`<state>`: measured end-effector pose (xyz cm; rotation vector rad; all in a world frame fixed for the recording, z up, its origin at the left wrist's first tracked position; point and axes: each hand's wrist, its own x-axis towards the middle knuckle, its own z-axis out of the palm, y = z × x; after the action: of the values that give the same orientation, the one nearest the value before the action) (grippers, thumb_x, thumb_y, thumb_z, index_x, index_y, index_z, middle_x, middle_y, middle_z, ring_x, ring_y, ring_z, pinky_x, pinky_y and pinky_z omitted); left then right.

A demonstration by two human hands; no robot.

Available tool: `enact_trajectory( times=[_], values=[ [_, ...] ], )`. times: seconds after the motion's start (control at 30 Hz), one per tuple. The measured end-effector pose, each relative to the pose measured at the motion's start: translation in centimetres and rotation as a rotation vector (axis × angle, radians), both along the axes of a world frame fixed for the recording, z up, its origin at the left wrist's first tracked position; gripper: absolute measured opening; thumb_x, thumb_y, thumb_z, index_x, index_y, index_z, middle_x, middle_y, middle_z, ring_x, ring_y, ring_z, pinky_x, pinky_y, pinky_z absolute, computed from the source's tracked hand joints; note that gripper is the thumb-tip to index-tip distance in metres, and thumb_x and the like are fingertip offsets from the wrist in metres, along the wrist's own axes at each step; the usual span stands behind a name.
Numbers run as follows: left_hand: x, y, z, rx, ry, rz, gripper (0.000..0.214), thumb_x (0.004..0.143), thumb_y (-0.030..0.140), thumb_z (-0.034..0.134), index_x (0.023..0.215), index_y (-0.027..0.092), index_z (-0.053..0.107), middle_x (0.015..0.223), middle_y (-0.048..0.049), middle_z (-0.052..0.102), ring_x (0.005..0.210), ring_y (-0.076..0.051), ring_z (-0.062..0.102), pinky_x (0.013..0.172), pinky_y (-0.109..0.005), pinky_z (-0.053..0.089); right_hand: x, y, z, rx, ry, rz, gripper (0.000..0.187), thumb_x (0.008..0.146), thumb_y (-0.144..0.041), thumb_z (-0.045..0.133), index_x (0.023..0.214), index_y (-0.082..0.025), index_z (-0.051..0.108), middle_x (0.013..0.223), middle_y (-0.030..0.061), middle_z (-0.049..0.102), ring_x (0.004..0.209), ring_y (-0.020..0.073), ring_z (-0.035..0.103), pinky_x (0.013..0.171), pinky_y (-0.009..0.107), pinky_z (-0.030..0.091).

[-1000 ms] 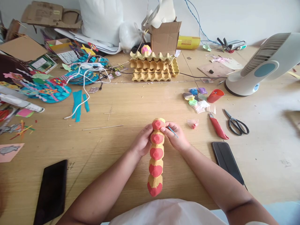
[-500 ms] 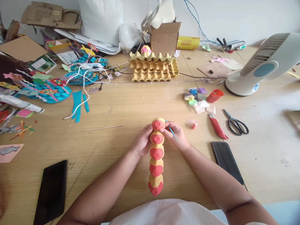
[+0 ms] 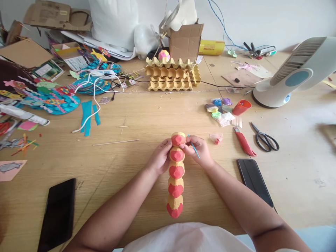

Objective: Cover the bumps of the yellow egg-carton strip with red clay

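Note:
A strip of egg carton cups, yellow with a red patch on each cup, points lengthwise toward my body. My left hand grips its far end from the left side. From the right, my right hand pinches the same far cup with the thumb on its surface. A thin blue stick is also held in the right hand, lying across its fingers; its far tip shows beside the cup. The fingers beneath the strip are hidden.
Right of my hands lie a small bag with red clay, a red utility knife, scissors and a phone. Clay packets and a red cup stand farther back. A dark tablet lies left; egg trays sit behind.
Hardly anything differs. The view has shifted very slightly, and both hands keep the same hold on the egg carton strip.

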<state>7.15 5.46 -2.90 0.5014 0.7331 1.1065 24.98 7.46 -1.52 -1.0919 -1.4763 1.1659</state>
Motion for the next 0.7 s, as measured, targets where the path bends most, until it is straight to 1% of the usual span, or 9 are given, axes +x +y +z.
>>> enact_trajectory(
  times=[0.13, 0.27, 0.5, 0.6, 0.7],
  values=[
    [-0.02, -0.12, 0.06, 0.011, 0.013, -0.011, 0.036, 0.084, 0.054, 0.092, 0.093, 0.021, 0.079, 0.105, -0.0085, 0.082, 0.097, -0.026, 0.076, 0.084, -0.035, 0.059, 0.21, 0.08, 0.27, 0.028, -0.015, 0.009, 0.047, 0.077, -0.063, 0.092, 0.072, -0.022, 0.071, 0.068, 0.001, 0.065, 0.065, 0.017, 0.056, 0.063, 0.032, 0.046],
    [-0.02, -0.15, 0.05, 0.01, 0.012, -0.005, 0.039, 0.083, 0.054, 0.093, 0.095, 0.02, 0.079, 0.104, -0.0079, 0.082, 0.097, -0.024, 0.076, 0.085, -0.034, 0.059, 0.18, 0.15, 0.27, 0.045, -0.032, -0.024, 0.047, 0.078, -0.064, 0.091, 0.072, -0.022, 0.071, 0.066, 0.0002, 0.063, 0.063, 0.0164, 0.054, 0.061, 0.032, 0.043],
    [-0.02, -0.14, -0.03, -0.005, 0.005, 0.015, 0.039, 0.08, 0.053, 0.095, 0.095, 0.021, 0.079, 0.109, -0.0097, 0.082, 0.102, -0.026, 0.077, 0.082, -0.034, 0.06, 0.08, 0.19, 0.7, 0.017, 0.014, 0.028, 0.046, 0.079, -0.062, 0.091, 0.074, -0.023, 0.068, 0.071, 0.0001, 0.063, 0.068, 0.0175, 0.055, 0.067, 0.032, 0.047],
    [-0.02, -0.16, 0.07, 0.003, 0.007, 0.018, 0.039, 0.081, 0.053, 0.095, 0.095, 0.021, 0.079, 0.105, -0.0088, 0.081, 0.098, -0.025, 0.077, 0.079, -0.032, 0.06, -0.03, 0.05, 0.73, -0.013, 0.031, 0.023, 0.045, 0.08, -0.062, 0.09, 0.074, -0.023, 0.067, 0.071, -0.0002, 0.061, 0.067, 0.0169, 0.053, 0.066, 0.032, 0.044],
    [-0.02, -0.19, 0.18, 0.016, 0.011, 0.017, 0.04, 0.08, 0.054, 0.095, 0.095, 0.021, 0.079, 0.106, -0.0087, 0.081, 0.099, -0.025, 0.076, 0.081, -0.032, 0.06, -0.13, -0.09, 0.71, -0.058, 0.054, 0.026, 0.047, 0.079, -0.061, 0.091, 0.073, -0.023, 0.065, 0.07, -0.001, 0.058, 0.067, 0.0164, 0.05, 0.064, 0.032, 0.042]
  ],
)
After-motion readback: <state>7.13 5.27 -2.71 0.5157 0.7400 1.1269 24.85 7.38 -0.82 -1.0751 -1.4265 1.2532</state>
